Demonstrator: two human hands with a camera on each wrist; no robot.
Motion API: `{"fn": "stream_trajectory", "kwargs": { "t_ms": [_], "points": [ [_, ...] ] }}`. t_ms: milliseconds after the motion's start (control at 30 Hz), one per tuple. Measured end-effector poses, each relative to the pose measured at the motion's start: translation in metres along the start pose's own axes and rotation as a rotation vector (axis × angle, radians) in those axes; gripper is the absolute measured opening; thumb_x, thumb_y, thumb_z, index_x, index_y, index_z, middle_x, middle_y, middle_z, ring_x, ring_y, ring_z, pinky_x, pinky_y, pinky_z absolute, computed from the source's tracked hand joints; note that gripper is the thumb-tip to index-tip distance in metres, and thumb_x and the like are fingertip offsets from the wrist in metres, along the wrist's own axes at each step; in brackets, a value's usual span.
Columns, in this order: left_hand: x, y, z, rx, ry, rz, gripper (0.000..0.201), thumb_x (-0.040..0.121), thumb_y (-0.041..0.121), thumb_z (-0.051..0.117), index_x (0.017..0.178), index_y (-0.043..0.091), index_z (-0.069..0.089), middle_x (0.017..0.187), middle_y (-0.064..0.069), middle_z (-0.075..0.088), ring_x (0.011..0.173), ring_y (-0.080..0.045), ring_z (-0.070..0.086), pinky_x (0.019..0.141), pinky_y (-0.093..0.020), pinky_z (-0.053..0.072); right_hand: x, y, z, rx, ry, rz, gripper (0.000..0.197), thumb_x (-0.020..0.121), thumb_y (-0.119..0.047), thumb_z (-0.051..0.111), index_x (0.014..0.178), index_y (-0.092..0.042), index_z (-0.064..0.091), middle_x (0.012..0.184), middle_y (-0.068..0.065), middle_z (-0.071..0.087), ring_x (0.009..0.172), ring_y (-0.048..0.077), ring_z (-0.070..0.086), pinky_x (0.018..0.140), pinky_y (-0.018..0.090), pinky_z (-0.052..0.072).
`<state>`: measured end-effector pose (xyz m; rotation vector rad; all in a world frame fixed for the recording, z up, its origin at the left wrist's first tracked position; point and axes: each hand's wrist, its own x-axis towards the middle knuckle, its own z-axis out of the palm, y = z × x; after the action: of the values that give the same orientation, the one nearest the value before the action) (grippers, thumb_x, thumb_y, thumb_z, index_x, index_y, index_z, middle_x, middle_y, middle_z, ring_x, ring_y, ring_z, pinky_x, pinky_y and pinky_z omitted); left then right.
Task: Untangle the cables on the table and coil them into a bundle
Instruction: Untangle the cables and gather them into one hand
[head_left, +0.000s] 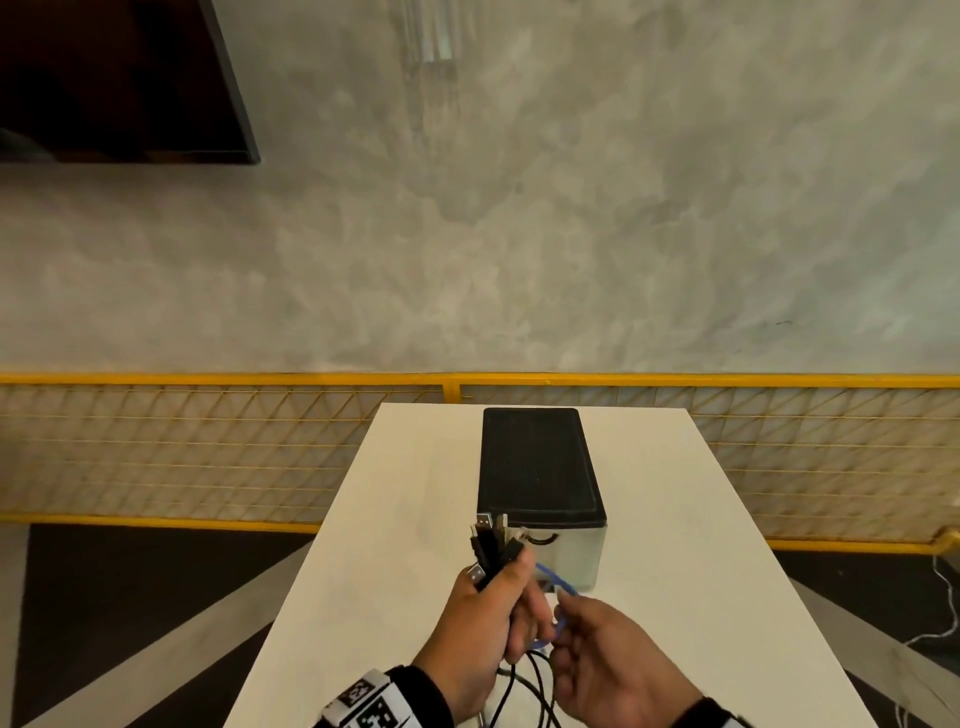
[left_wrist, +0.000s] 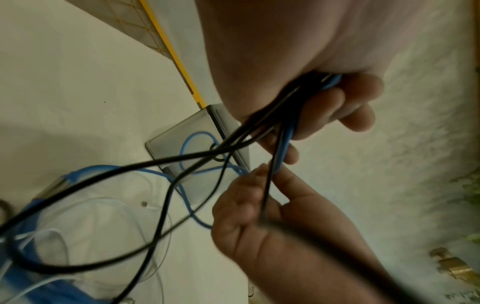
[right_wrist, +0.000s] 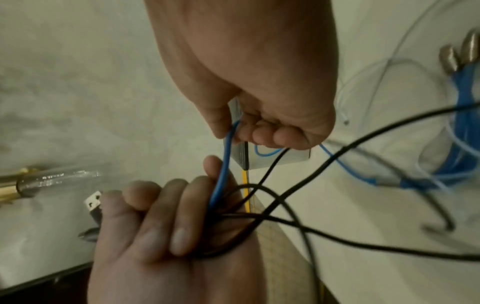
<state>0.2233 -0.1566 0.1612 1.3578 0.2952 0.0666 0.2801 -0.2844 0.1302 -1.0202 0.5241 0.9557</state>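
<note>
While gripped, cables within left hand.

Bare hands, black sleeves, b/w marker wristband on left

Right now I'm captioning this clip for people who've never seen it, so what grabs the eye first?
First, the left hand over the near end of the white table, gripping a bunch of black cables with plugs sticking up. Beside it, the right hand pinches a blue cable. Behind them stands a black-topped box.
</note>
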Motion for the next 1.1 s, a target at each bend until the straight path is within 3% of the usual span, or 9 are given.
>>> {"fn": "stream_trajectory", "kwargs": {
  "t_ms": [200, 267, 333, 467, 600, 700, 767, 833, 1100],
  "points": [
    [-0.017, -0.01, -0.015, 0.209, -0.199, -0.25, 0.055, 0.099, 0.039, 0.049, 0.058, 0.008, 0.066, 0.038, -0.003, 0.045, 0.033, -0.014, 0.043, 0.043, -0.02, 0.037, 0.015, -0.025, -0.009, 0.238, -0.002, -0.093, 0.037, 0.094, -0.021, 0.042, 0.062, -0.007, 0.055, 0.055, 0.005, 0.045, 0.056, 0.019, 0.04, 0.06, 0.031, 0.04],
    [-0.024, -0.016, -0.037, 0.215, -0.309, -0.355, 0.05, 0.101, 0.037, 0.048, 0.091, -0.008, 0.07, 0.06, 0.0, 0.062, 0.041, -0.001, 0.055, 0.051, -0.015, 0.04, 0.013, -0.044, -0.017, 0.328, 0.037, -0.152, 0.034, 0.095, -0.021, 0.041, 0.063, -0.013, 0.049, 0.049, 0.001, 0.042, 0.053, 0.016, 0.036, 0.057, 0.028, 0.035],
    [-0.026, -0.032, -0.059, 0.245, -0.312, -0.323, 0.069, 0.098, 0.044, 0.05, 0.122, -0.02, 0.051, 0.066, 0.015, 0.069, 0.046, 0.013, 0.057, 0.062, -0.01, 0.042, 0.013, -0.06, -0.027, 0.38, 0.074, -0.199, 0.034, 0.098, -0.024, 0.042, 0.065, -0.016, 0.047, 0.045, -0.002, 0.042, 0.049, 0.012, 0.036, 0.055, 0.027, 0.031],
    [-0.033, -0.038, -0.06, 0.25, -0.142, -0.472, 0.031, 0.1, 0.029, 0.052, 0.086, 0.005, 0.066, 0.048, 0.006, 0.061, 0.038, -0.008, 0.053, 0.041, -0.019, 0.039, 0.015, -0.054, -0.032, 0.254, 0.068, -0.219, 0.031, 0.101, -0.026, 0.043, 0.073, -0.017, 0.052, 0.05, -0.002, 0.043, 0.047, 0.012, 0.036, 0.049, 0.024, 0.033],
    [-0.004, -0.019, -0.026, 0.182, 0.093, -0.225, 0.025, 0.097, 0.024, 0.057, 0.087, 0.004, 0.069, 0.065, -0.003, 0.056, 0.039, -0.012, 0.038, 0.04, -0.02, 0.03, 0.013, -0.02, -0.015, 0.15, 0.061, -0.194, 0.024, 0.101, -0.025, 0.045, 0.081, -0.016, 0.054, 0.058, 0.004, 0.057, 0.055, 0.017, 0.048, 0.053, 0.028, 0.039],
    [0.014, -0.023, 0.005, 0.288, 0.008, -0.111, 0.011, 0.091, 0.018, 0.061, 0.088, 0.012, 0.071, 0.063, 0.001, 0.062, 0.044, -0.011, 0.051, 0.041, -0.02, 0.038, 0.012, -0.004, 0.001, 0.11, 0.03, -0.212, 0.029, 0.103, -0.025, 0.039, 0.097, -0.01, 0.063, 0.083, 0.014, 0.075, 0.076, 0.027, 0.065, 0.07, 0.038, 0.049],
    [0.016, -0.03, 0.018, 0.299, -0.018, -0.093, 0.013, 0.085, 0.015, 0.067, 0.095, 0.016, 0.074, 0.08, 0.0, 0.076, 0.072, -0.015, 0.072, 0.062, -0.027, 0.057, 0.007, -0.001, 0.008, 0.087, 0.01, -0.22, 0.035, 0.102, -0.019, 0.038, 0.087, -0.008, 0.067, 0.079, 0.015, 0.075, 0.071, 0.028, 0.069, 0.071, 0.041, 0.05],
    [0.014, -0.036, 0.022, 0.282, 0.0, -0.088, 0.018, 0.081, 0.009, 0.07, 0.096, 0.019, 0.075, 0.089, -0.001, 0.079, 0.086, -0.016, 0.074, 0.079, -0.033, 0.059, 0.002, 0.0, 0.009, 0.061, -0.011, -0.199, 0.037, 0.101, -0.018, 0.038, 0.078, -0.009, 0.066, 0.067, 0.013, 0.072, 0.064, 0.027, 0.068, 0.068, 0.041, 0.048],
    [-0.028, -0.036, -0.018, 0.38, -0.266, -0.232, 0.006, 0.087, -0.003, 0.064, 0.084, 0.002, 0.062, 0.042, 0.013, 0.049, 0.036, 0.0, 0.04, 0.04, -0.012, 0.032, -0.001, -0.035, -0.013, 0.08, 0.085, -0.204, 0.028, 0.099, -0.028, 0.05, 0.076, -0.015, 0.058, 0.066, 0.003, 0.07, 0.074, 0.019, 0.07, 0.072, 0.041, 0.048]
  ]
}}
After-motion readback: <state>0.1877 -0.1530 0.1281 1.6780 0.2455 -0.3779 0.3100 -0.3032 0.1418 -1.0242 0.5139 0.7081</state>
